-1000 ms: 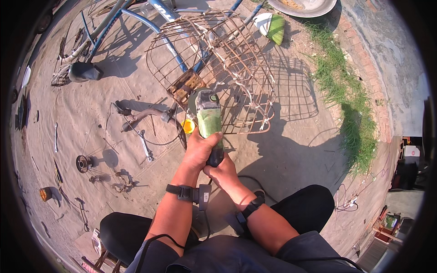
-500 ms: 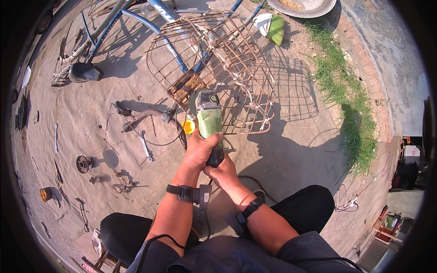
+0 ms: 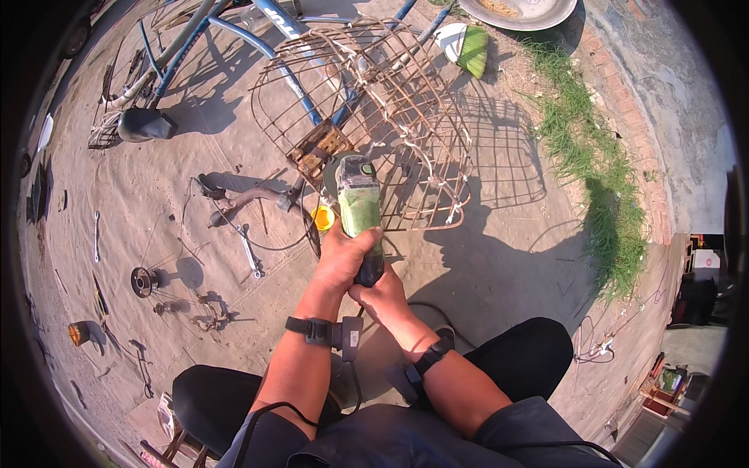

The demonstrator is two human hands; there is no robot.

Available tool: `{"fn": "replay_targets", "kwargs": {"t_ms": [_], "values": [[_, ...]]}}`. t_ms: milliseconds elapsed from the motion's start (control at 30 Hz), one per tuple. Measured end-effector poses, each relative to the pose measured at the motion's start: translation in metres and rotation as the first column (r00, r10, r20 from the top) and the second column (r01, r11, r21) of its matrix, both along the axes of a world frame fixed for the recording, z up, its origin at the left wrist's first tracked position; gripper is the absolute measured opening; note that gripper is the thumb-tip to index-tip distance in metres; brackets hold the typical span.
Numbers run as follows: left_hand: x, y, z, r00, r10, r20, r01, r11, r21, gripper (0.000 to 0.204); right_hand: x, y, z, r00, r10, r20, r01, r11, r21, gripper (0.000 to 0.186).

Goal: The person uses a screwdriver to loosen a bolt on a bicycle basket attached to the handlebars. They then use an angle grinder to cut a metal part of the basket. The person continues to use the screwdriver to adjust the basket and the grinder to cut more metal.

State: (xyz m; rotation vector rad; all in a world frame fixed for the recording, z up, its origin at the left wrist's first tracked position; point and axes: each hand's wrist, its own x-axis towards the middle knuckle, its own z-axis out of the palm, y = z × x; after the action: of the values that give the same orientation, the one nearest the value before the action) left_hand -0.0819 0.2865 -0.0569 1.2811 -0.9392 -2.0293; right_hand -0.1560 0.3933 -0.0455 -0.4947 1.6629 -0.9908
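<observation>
Both my hands are on a green and black angle grinder (image 3: 360,204). My left hand (image 3: 340,257) wraps round the green body from the left, and my right hand (image 3: 382,295) closes round the dark rear handle. The grinder's disc (image 3: 332,173) is at the head's left side, close to a rusty metal bracket (image 3: 321,147) on a rusty wire bike basket (image 3: 390,117). Whether disc and metal touch, I cannot tell. White ties hang on the basket's wires. A yellow round cap (image 3: 322,218) lies just left of the grinder.
Blue bicycle frame tubes (image 3: 292,82) lie beyond the basket, with a black saddle (image 3: 147,125) at left. Handlebars (image 3: 253,199), a wrench (image 3: 249,251) and a wheel hub (image 3: 143,281) lie on the ground. A green broom (image 3: 473,51) and a metal basin (image 3: 521,14) stand far right. A cord (image 3: 433,306) runs behind my hands.
</observation>
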Motion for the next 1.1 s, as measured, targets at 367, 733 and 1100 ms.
{"fn": "replay_targets", "kwargs": {"t_ms": [367,733,1100], "values": [[-0.002,0.016,0.016,0.998,-0.025,-0.055,0.028,0.999,0.044,0.052,0.002,0.019,0.004,0.999,-0.035,0.003,0.035,0.999,-0.013,0.05],[-0.004,0.023,0.022,0.999,-0.024,-0.042,0.025,0.999,0.021,0.054,0.0,0.026,0.014,0.993,-0.031,0.112,0.035,0.999,-0.034,0.046],[-0.001,0.01,0.018,0.999,-0.029,-0.013,0.029,0.999,0.027,0.055,-0.002,0.014,0.002,0.999,0.029,0.044,-0.03,1.0,0.009,0.037]]}}
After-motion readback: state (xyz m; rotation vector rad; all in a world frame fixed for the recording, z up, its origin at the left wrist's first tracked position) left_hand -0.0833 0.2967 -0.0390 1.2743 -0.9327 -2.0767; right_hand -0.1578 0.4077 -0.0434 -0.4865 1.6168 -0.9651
